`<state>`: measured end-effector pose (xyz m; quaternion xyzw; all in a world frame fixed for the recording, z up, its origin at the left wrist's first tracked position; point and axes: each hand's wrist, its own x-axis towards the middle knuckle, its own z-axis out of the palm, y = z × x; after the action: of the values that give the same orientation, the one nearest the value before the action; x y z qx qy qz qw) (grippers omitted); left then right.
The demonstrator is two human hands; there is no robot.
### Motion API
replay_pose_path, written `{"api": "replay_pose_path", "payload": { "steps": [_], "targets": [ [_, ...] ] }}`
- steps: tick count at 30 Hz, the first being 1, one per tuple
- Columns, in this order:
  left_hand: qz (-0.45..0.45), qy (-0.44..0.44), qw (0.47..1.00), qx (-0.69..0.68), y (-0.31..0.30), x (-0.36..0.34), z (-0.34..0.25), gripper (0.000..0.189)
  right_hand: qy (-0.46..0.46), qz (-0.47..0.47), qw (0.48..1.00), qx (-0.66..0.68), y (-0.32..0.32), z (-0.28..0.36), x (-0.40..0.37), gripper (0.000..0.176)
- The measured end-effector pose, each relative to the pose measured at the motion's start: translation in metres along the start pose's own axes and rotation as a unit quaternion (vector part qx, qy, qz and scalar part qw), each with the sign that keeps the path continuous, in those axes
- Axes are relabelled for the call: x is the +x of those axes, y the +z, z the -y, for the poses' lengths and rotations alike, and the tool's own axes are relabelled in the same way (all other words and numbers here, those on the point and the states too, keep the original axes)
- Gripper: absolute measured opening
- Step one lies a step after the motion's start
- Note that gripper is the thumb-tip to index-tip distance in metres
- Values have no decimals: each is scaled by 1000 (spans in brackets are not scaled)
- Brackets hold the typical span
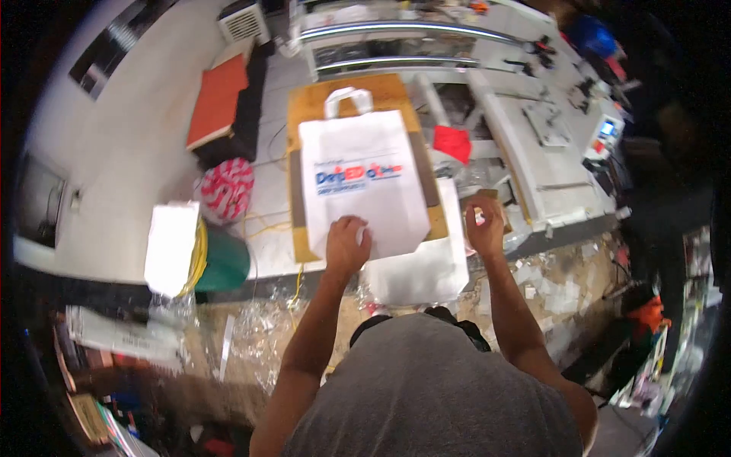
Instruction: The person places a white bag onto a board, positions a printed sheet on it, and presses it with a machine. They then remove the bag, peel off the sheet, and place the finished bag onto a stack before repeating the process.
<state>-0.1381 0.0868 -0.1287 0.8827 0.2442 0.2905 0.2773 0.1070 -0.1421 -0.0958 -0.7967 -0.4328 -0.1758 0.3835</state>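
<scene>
A white cloth bag (pixel 365 152) with looped handles and blue and red print lies flat on a brown board (pixel 298 183). My left hand (pixel 349 242) rests on the lower part of this bag, fingers spread lightly over it. A second white bag (pixel 419 274) lies partly under the board and hangs over the table's front edge. To the right, my right hand (pixel 486 227) is over a small brown box (pixel 504 209), thumb and fingers curved apart. Something small and pale shows between them, too blurred to name.
A red cloth piece (pixel 454 143) lies right of the board. A green bin (pixel 225 263) and a red-and-white bundle (pixel 227 189) stand to the left. Metal rails (pixel 411 27) cross the back. A machine with a control panel (pixel 605 133) stands at right. Plastic scraps litter the floor.
</scene>
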Motion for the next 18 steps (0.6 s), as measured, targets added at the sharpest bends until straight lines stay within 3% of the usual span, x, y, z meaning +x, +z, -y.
{"api": "replay_pose_path", "payload": {
  "steps": [1, 8, 12, 18],
  "targets": [
    [-1, 7, 1000, 8, 11, -6, 0, 19, 64, -13, 997, 36, -18, -5, -8, 15],
    [2, 42, 997, 68, 37, -14, 9, 24, 138, -113, 977, -113, -154, -105, -18, 10],
    [22, 47, 995, 86, 37, -11, -2, 22, 66, -172, 966, -182, -216, -182, 34, 10],
    [23, 23, 992, 123, 49, -4, 2, 17, -1, -200, 946, -254, -257, -252, 121, 31]
  ]
}}
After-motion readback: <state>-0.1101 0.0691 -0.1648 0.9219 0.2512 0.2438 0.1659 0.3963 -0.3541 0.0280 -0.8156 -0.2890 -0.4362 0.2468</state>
